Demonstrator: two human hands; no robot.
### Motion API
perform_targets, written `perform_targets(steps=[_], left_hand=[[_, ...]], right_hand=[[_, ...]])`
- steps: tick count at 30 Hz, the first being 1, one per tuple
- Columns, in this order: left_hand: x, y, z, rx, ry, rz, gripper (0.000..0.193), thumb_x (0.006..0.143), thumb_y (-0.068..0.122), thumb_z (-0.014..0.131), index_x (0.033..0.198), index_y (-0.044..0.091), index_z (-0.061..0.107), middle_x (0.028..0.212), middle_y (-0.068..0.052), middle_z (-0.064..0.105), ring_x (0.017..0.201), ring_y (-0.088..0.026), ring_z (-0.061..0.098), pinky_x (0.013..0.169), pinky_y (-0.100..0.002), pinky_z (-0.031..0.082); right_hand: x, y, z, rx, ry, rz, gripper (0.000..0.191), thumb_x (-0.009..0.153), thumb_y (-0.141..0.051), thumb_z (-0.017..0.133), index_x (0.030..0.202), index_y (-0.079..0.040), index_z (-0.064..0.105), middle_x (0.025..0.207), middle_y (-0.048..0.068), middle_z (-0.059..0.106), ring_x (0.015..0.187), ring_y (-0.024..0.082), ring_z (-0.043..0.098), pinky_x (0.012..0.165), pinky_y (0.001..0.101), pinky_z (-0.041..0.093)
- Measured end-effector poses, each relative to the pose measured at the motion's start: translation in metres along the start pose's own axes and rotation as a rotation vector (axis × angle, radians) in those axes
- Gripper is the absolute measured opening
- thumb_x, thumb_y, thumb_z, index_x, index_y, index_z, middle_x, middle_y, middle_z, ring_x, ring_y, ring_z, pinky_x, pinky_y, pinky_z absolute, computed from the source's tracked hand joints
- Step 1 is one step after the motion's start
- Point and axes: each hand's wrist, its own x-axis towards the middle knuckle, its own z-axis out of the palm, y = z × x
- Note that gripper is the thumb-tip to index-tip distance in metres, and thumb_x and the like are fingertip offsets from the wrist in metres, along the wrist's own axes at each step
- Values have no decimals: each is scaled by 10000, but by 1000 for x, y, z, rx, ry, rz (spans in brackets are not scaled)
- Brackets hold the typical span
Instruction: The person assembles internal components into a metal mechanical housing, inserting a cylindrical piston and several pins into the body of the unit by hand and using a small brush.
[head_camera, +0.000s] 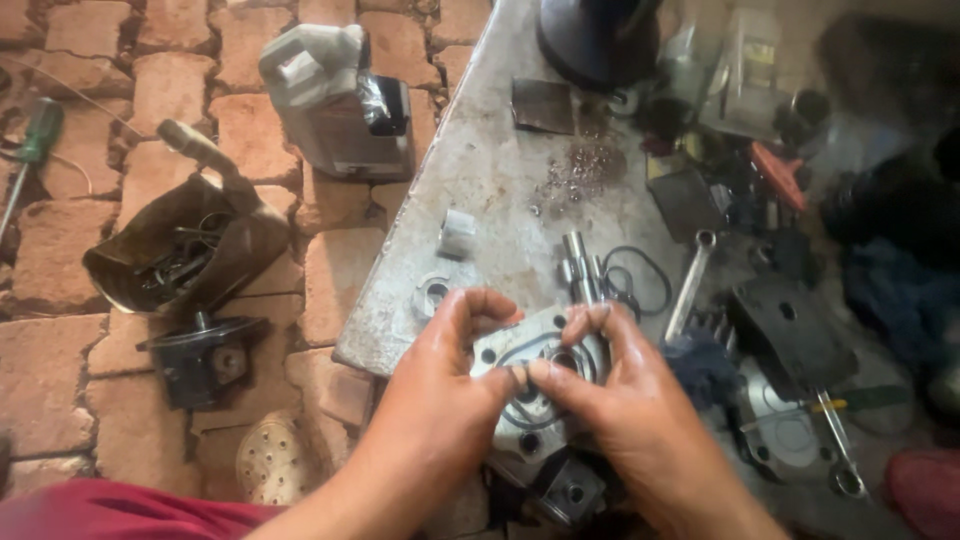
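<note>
While thumbs meet, left hand (445, 375), right hand (625, 400), metal housing (530, 385)

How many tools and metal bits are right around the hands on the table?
Hands: 2, left hand and right hand, both on the metal block.
Metal block with holes: 1
Spanner: 1
Black rubber rings: 2, perhaps more, hard to tell.
Shiny steel pins: about 3
Small grey cylinder: 1
Total: about 10

it was a rough repair workshop: a greasy metal desk (480, 190) strewn with a wrench (690, 285), o-rings (630, 275) and pump parts, over a brick floor (120, 60) holding a screwdriver (30, 150).
</note>
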Motion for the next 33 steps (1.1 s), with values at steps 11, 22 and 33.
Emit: perform_targets(steps=[11,22,33], left_hand=[[4,10,3,159,63,-126,416,718,42,664,1132,54,625,1116,-79,740,1028,-171,693,856,-301,542],[11,12,4,286,102,-231,451,703,129,738,1140,73,643,1028,-114,756,945,-189,717,822,-311,561],[16,14,2,141,-20,-288,456,732,89,749,1168,54,618,1064,-122,732,953,-211,702,824,-337,559]], right_hand=[[-6,8,-20,90,-168,20,343,915,7,733,1174,-108,538,1171,125,644,986,203,662,803,348,554],[-12,-5,-27,-163,-31,-126,304,902,-82,708,1200,-56,653,1318,83,635,1181,206,611,989,390,506],[-29,-50,-85,-335,518,-367,201,962,-129,612,1130,-33,662,1147,91,723,1058,181,678,942,347,546]])
